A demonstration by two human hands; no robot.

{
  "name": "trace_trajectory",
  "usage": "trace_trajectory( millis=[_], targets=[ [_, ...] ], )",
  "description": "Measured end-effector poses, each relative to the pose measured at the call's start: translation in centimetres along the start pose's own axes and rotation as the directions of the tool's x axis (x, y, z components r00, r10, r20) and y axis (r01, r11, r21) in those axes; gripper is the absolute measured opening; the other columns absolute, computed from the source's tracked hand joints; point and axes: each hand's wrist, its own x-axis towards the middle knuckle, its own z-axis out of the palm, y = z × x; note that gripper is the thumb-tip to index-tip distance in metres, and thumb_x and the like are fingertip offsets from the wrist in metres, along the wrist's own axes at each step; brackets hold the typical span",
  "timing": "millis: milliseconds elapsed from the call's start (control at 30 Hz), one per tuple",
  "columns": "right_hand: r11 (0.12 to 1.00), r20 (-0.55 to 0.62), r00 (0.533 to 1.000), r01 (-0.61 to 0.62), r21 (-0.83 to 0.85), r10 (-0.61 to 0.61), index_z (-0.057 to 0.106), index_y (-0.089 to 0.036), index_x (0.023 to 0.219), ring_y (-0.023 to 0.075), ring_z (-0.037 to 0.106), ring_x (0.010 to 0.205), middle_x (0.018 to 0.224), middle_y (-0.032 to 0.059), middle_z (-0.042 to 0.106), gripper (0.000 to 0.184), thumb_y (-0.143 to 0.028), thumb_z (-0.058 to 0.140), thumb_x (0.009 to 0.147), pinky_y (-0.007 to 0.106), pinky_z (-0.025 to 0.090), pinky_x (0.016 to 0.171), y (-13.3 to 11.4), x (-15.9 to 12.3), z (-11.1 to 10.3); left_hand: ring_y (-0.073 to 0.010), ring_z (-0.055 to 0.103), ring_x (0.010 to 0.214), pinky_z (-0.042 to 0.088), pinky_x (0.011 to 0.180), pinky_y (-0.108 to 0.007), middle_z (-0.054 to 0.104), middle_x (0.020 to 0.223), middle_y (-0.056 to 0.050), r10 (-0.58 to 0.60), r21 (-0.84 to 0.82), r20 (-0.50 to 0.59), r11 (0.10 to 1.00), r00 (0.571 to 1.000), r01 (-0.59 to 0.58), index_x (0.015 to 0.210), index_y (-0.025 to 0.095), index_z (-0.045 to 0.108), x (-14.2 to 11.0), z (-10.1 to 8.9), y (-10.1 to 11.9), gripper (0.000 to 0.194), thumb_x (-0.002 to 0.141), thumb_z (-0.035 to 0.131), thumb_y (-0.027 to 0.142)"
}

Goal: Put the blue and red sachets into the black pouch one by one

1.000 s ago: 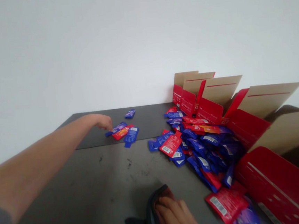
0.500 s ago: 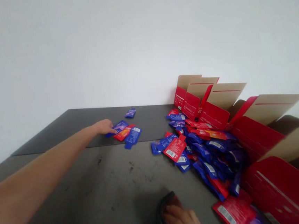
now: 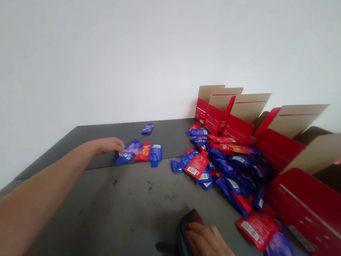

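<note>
1. Blue sachet [image 3: 128, 153] under the left hand [image 3: 108, 146], slid leftward off a red sachet [image 3: 143, 152], now lying just beside it, left of the sachet heap [image 3: 236, 166]; fingers gathered on its end, pinch impossible to tell.
2. Right hand [image 3: 209, 244] curled over a dark pouch [image 3: 184, 238], in front of the heap.
3. Red cardboard cartons [image 3: 236, 128] behind the heap, open, flaps raised; contents hidden.

Blue foil sachet [image 3: 128, 152], lying flat, angled; dark pouch [image 3: 184, 238], reddish inside, standing on edge
</note>
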Motion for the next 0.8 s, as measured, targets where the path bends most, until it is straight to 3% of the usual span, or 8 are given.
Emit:
trace_trajectory(
  millis=[167,333,433,567,700,800],
  targets=[
    [0.996,0.085,0.995,-0.049,0.08,0.042,0.069,-0.03,0.119,0.0221,0.068,0.104,0.121,0.0043,0.072,0.037,-0.014,0.054,0.09,0.033,0.059,0.089,-0.7,0.5,-1.2,-0.021,0.056,0.07,0.045,0.067,-0.028,0.061,0.065,-0.001,-0.02,-0.057,0.056,0.998,0.998,0.024,0.064,0.022,0.061,-5.0,-0.1,1.7,0.023,0.062,0.067,0.044],
    [0.985,0.149,0.983,-0.122,0.119,0.104,0.071,-0.029,0.118,0.0242,0.064,0.11,0.123,0.0037,0.071,0.046,-0.006,0.056,0.081,0.037,0.055,0.096,-2.1,1.3,-2.8,-0.0222,0.062,0.072,0.05,0.067,-0.03,0.07,0.078,-0.004,-0.021,-0.13,0.129,0.991,0.991,0.038,0.068,0.021,0.065,-11.3,2.3,5.6,0.021,0.062,0.071,0.04],
    [0.979,0.17,0.975,-0.162,0.12,0.141,0.072,-0.027,0.116,0.0244,0.062,0.11,0.122,0.0026,0.071,0.046,-0.003,0.058,0.08,0.038,0.052,0.099,-2.8,1.6,-3.7,-0.0201,0.064,0.073,0.05,0.066,-0.028,0.075,0.092,-0.004,0.045,-0.234,0.193,0.972,0.98,0.001,0.07,0.02,0.068,-14.4,5.2,8.6,0.018,0.065,0.075,0.036],
    [0.982,0.148,0.98,-0.148,0.118,0.13,0.072,-0.025,0.116,0.024,0.059,0.111,0.125,0.0034,0.07,0.041,-0.005,0.059,0.083,0.037,0.049,0.101,-3.3,1.7,-4.1,-0.0207,0.067,0.078,0.051,0.072,-0.029,0.078,0.094,-0.005,0.146,-0.301,0.257,0.951,0.955,-0.064,0.078,0.02,0.074,-16.2,11.4,11.6,0.02,0.07,0.076,0.038],
    [0.994,0.113,0.992,-0.058,0.093,0.047,0.07,-0.024,0.121,0.0238,0.056,0.112,0.129,0.0054,0.067,0.031,-0.015,0.06,0.093,0.037,0.047,0.101,-4.8,2.0,-3.2,-0.0228,0.067,0.079,0.052,0.076,-0.031,0.076,0.081,-0.003,0.192,-0.258,0.176,0.956,0.965,-0.143,0.078,0.02,0.075,-16.3,17.6,12.8,0.023,0.072,0.074,0.042],
    [1.0,0.191,0.982,-0.004,-0.016,0.007,0.073,-0.025,0.109,0.0237,0.057,0.105,0.117,0.0057,0.07,0.023,-0.031,0.051,0.105,0.037,0.047,0.093,-6.3,2.7,-2.2,-0.025,0.068,0.088,0.052,0.085,-0.033,0.076,0.086,-0.004,0.185,-0.274,0.062,0.948,0.981,-0.161,0.083,0.02,0.074,-17.0,20.0,12.4,0.031,0.074,0.072,0.049]
  ],
)
